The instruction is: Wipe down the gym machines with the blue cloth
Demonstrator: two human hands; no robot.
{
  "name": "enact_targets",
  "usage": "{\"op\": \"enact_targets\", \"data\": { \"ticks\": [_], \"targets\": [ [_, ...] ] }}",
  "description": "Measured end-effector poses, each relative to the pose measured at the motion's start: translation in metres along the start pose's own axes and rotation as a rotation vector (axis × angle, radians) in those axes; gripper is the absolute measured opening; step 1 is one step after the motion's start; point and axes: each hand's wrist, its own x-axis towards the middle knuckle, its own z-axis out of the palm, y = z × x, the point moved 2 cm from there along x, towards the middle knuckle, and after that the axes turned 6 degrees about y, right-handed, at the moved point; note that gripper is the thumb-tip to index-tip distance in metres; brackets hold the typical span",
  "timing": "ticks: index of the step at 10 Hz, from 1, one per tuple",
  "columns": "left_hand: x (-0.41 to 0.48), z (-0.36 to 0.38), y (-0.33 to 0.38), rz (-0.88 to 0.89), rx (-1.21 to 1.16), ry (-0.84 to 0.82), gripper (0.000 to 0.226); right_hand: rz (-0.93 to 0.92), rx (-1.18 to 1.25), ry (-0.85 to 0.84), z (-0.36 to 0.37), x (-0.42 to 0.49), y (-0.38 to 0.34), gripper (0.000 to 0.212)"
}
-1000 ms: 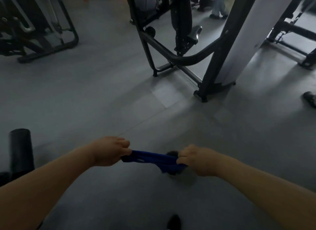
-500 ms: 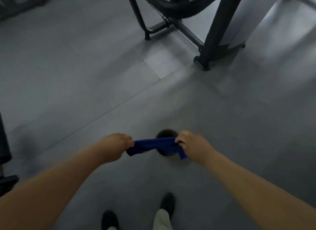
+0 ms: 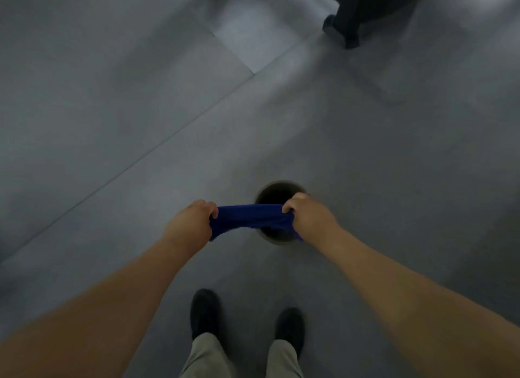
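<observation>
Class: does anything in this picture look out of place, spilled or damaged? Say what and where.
Nothing looks spilled or damaged. One floor tile, beside the machine foot, is paler than the rest. The cloth is pulled taut between the left hand and right hand, above a round dark container.

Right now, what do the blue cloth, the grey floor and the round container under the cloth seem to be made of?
Blue cloth: soft matte fabric, perhaps microfibre; it bunches and sags between left hand and right hand. Floor: matte grey tiles, likely rubber or vinyl; straight seams, dull sheen. Round container: unclear, maybe plastic; thin smooth rim, dark inside.
</observation>
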Motion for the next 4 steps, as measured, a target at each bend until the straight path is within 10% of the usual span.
{"op": "enact_targets", "data": {
  "ticks": [4],
  "targets": [
    [0.129,0.155,-0.038,0.019,0.268,-0.074,0.063,0.122,-0.097,-0.046,0.158,0.117,0.045,0.045]
  ]
}}
